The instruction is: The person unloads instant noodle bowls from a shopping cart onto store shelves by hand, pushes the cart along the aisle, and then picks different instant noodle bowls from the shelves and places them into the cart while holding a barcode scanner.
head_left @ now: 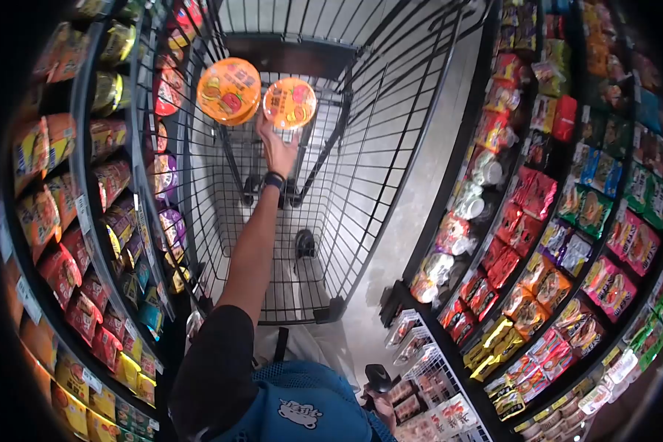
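My left hand (278, 152) reaches into the shopping cart and is closed around an orange-lidded instant noodle tub (290, 103), gripping it from the near side. The tub's round lid faces up and shows red and yellow pictures. Just left of it, at the cart's far end, are stacked orange-lidded tubs (228, 90) of the same look. At the bottom, beside my body, my right hand (381, 407) is closed on a black handheld scanner (379, 378); part of this hand is hidden by the blue apron.
The black wire shopping cart (331, 318) stands in front of me. A shelf of packets and tubs (59, 210) runs close on the left; a shelf of noodle packets (534, 191) runs on the right. A white wire basket (412, 324) with packs stands at lower right.
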Motion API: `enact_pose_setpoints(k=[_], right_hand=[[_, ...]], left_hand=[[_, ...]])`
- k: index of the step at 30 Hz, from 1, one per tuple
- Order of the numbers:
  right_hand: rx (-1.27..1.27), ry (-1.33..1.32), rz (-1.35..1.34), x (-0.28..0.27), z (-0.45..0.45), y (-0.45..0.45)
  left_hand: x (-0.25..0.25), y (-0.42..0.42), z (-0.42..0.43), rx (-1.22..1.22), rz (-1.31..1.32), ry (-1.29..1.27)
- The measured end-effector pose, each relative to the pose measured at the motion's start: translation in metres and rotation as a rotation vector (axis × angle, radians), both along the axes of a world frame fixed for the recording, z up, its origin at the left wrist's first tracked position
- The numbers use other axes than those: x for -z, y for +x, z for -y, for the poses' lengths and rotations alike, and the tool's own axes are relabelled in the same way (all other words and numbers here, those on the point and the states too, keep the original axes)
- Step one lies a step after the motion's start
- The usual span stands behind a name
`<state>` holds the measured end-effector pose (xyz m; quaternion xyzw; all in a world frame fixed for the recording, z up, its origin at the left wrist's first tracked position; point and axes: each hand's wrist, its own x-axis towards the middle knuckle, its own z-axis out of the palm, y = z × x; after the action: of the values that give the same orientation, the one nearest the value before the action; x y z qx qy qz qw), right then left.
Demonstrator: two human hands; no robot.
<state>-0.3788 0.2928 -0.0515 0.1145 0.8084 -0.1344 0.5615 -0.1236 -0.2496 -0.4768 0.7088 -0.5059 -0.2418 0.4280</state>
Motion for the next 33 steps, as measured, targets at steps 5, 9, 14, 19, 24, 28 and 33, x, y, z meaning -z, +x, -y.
enact_pose_setpoints(k=[5, 9, 14, 19, 24, 28, 33], right_hand=[[-0.118, -0.213, 0.088, 0.039, 0.004, -0.041], [-0.255, -0.398, 0.153, 0.073, 0.045, -0.051], [-0.789, -0.343, 0.382, 0.067, 0.114, -0.036], [-1.062, -0.584, 0.549, 0.100, 0.166, 0.006], [-1.449, -0.815, 0.698, 0.065, 0.202, 0.084], [-1.680, -0.922, 0.615, 0.047, 0.196, 0.122], [-1.733, -0.939, 0.584, 0.023, 0.173, 0.135]], left_hand=[[-0.037, 0.003, -0.052, 0.103, -0.089, 0.282], [-0.089, 0.015, -0.106, 0.276, -0.033, 0.316], [-0.168, 0.063, -0.192, 0.319, -0.094, 0.016], [-0.373, 0.130, -0.331, 0.130, -0.365, 0.058], [-0.526, 0.235, -0.489, -0.451, 0.032, -0.359], [-0.681, 0.289, -0.557, -0.934, 0.428, -0.799], [-0.757, 0.406, -0.560, -1.106, 0.719, -0.874]])
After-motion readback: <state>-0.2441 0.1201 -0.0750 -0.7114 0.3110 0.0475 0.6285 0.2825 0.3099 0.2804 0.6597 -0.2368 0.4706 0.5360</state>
